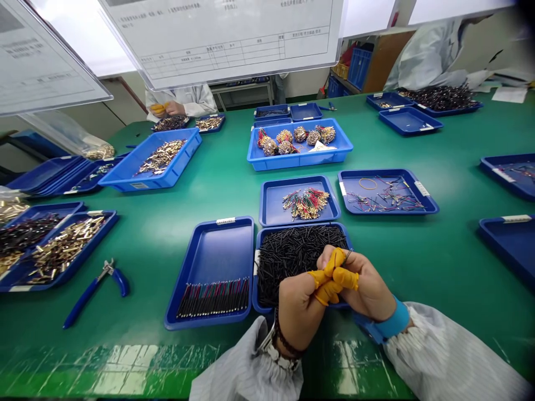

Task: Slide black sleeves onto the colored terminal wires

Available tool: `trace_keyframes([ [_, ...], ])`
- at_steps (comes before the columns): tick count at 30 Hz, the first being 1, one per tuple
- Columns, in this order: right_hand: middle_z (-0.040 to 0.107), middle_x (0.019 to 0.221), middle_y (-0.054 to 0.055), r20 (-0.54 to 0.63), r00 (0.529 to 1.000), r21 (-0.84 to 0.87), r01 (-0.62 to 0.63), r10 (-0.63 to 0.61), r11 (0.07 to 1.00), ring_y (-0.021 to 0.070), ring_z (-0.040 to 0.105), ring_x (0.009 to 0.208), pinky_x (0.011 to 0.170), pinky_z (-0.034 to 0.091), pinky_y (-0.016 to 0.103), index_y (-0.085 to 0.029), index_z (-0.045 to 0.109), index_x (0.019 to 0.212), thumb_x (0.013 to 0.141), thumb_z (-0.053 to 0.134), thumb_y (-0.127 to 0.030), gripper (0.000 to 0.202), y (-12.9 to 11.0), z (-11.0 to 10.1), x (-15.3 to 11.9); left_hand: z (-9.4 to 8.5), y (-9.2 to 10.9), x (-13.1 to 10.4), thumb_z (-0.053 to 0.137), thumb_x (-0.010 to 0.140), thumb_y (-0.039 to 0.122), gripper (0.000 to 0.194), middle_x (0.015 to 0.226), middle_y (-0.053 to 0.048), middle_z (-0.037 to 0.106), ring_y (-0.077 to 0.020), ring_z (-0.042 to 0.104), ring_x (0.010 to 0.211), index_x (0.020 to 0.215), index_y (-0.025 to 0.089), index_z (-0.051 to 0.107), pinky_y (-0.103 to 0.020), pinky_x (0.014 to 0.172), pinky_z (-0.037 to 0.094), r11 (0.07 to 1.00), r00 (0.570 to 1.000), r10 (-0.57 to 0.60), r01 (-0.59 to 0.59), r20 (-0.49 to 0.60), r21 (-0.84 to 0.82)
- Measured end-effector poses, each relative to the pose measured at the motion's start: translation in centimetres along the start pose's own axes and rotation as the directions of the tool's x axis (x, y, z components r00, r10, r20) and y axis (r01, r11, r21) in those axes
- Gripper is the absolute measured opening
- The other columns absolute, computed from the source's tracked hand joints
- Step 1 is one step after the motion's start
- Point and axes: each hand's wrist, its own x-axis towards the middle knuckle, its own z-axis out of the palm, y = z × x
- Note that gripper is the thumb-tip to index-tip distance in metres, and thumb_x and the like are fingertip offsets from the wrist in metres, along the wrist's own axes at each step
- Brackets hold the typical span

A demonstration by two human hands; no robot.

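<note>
My left hand (298, 303) and my right hand (370, 281) meet over the front right of a tray of short black tubes (292, 253). Yellow finger cots cover several fingertips, which are pinched together. A thin dark wire (348, 255) pokes out at the fingers of my right hand; what the left fingers grip is hidden. Left of the tubes, a blue tray (219, 245) holds a row of black-sleeved wires (215, 298) with coloured ends. Behind the tubes, another tray (267, 209) carries a fanned bundle of coloured wires with gold tips (307, 203).
Blue-handled cutters (98, 287) lie at left, near trays of gold metal parts (67, 248). A tray of loose wires (384, 195) is at right. Wire bundles fill a blue bin (301, 159) farther back. Document sheets (225, 42) hang overhead. Co-workers sit across the table (225, 150).
</note>
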Motion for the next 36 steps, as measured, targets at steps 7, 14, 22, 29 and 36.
trace_keyframes([
  [7, 0.058, 0.077, 0.002, -0.094, 0.992, -0.243, 0.063, -0.088, 0.968, 0.0148, 0.054, 0.072, 0.065, 0.044, 0.026, -0.020, 0.069, 0.078, 0.075, 0.068, -0.029, 0.010, 0.9, -0.9, 0.1, 0.3, -0.5, 0.2, 0.048, 0.084, 0.026, 0.042, 0.040, 0.001, 0.047, -0.0084, 0.042, 0.038, 0.043, 0.017, 0.042, -0.023, 0.042, 0.026, 0.926, 0.968, 0.215, -0.161, -0.128, 0.340],
  [14, 0.066, 0.083, 0.006, -0.121, 0.991, -0.137, 0.044, -0.060, 0.990, 0.0195, 0.059, 0.077, 0.071, 0.048, 0.031, -0.021, 0.073, 0.087, 0.082, 0.056, -0.045, 0.030, 1.1, -1.2, 0.5, 0.2, -0.5, 0.1, 0.047, 0.085, 0.020, 0.037, 0.044, 0.001, 0.050, -0.0076, 0.046, 0.041, 0.047, 0.017, 0.046, -0.021, 0.044, 0.028, 0.945, 0.977, 0.178, -0.137, -0.116, 0.298],
  [22, 0.062, 0.082, 0.006, -0.115, 0.993, -0.216, 0.010, -0.036, 0.976, 0.0174, 0.056, 0.075, 0.069, 0.047, 0.029, -0.017, 0.072, 0.078, 0.076, 0.067, -0.032, 0.016, 0.6, -0.8, 0.2, 0.1, -0.3, 0.0, 0.043, 0.083, 0.019, 0.041, 0.038, 0.002, 0.041, -0.0087, 0.039, 0.036, 0.043, 0.019, 0.035, -0.025, 0.042, 0.024, 0.875, 0.942, 0.290, -0.190, -0.168, 0.445],
  [29, 0.059, 0.080, 0.005, -0.089, 0.990, -0.294, 0.081, -0.112, 0.952, 0.0165, 0.054, 0.071, 0.065, 0.047, 0.029, -0.017, 0.069, 0.079, 0.079, 0.063, -0.034, 0.017, -0.1, -0.7, 0.3, 0.0, -0.5, -0.1, 0.041, 0.087, 0.022, 0.041, 0.040, 0.000, 0.047, -0.0105, 0.044, 0.040, 0.045, 0.019, 0.040, -0.024, 0.045, 0.029, 0.859, 0.934, 0.317, -0.209, -0.163, 0.468],
  [36, 0.055, 0.078, 0.005, 0.058, 0.968, -0.674, 0.218, -0.244, 0.706, 0.0173, 0.053, 0.070, 0.062, 0.045, 0.028, -0.019, 0.062, 0.079, 0.085, 0.054, -0.026, 0.012, -1.2, -0.4, -0.4, 0.7, -0.5, -0.1, 0.041, 0.082, 0.020, 0.040, 0.036, 0.001, 0.042, -0.0096, 0.039, 0.036, 0.042, 0.019, 0.035, -0.027, 0.044, 0.025, 0.850, 0.922, 0.356, -0.251, -0.154, 0.464],
])
